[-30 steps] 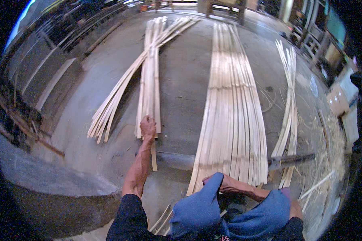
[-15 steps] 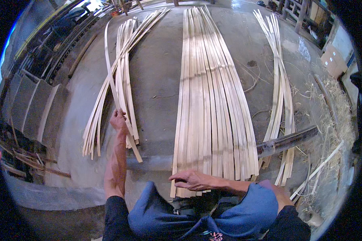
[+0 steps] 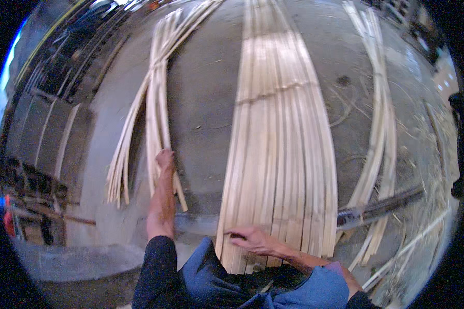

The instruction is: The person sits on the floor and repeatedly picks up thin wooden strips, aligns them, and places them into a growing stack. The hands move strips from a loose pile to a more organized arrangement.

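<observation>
Left grip (image 3: 165, 158): down on the lower part of the left strip pile (image 3: 156, 113), fingers curled in over its right edge. Motion blur there; we can't tell whether it's closed on a strip or just resting. One strip end (image 3: 182, 198) sticks out below the fingers, toward us.

Right grip (image 3: 255, 240): loose and empty-looking, fingers bent and pointing left, gap showing between thumb and fingers. It sits over the near end of the wide strip row (image 3: 281, 139), at the left half; contact we can't confirm.

Left pile: two fanned bundles of long pale strips, crossing near the far end, near ends spread apart. Wide row: strips side by side, running away from us up the middle, darker bands across it, near ends uneven. Right strip pile (image 3: 380, 103): thinner, also crossed, well apart from the row.

Dark bar (image 3: 397, 204) runs out from the row's right edge and crosses the lower part of the right pile. All three groups lie along the floor (image 3: 206, 98). Pale shavings (image 3: 423, 175) scattered far right. Our dark sleeves (image 3: 157, 262) and blue trousers (image 3: 314, 288) fill the lower edge.
</observation>
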A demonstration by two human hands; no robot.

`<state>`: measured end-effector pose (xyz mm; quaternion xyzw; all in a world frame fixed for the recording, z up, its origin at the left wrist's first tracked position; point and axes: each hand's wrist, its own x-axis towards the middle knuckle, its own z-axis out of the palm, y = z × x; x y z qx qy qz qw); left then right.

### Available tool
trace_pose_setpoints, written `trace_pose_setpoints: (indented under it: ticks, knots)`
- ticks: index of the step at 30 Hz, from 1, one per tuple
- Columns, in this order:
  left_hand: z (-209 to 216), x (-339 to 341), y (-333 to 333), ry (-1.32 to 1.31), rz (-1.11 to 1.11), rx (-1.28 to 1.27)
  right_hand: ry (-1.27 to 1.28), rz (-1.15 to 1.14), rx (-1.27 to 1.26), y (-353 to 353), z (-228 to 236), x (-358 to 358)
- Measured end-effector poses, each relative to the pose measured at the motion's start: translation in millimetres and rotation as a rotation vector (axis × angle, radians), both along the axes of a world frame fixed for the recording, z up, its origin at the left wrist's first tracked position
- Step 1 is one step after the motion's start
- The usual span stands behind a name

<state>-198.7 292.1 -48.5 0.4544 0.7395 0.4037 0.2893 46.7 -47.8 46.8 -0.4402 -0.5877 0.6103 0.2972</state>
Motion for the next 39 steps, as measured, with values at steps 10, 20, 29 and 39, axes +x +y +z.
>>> trace_pose_setpoints:
  ticks: [10,20,29,39]
  knots:
    - [82.2,-9.2,-4.1,0.132,0.052,0.311,0.031,-0.300,-0.134,47.9,-0.4,80.5]
    - [26.7,-31.0,-27.6,0.399,-0.184,-0.079,-0.423,0.064,-0.001,82.8,-24.8,66.6]
    - [-0.9,-11.9,-30.0,0.384,-0.172,0.126,-0.735,0.053,0.105,67.1,-13.4,78.8]
    - [-0.8,83.2,-176.9,0.058,-1.092,-0.243,-0.988,0.129,0.284,127.8,26.1,8.5]
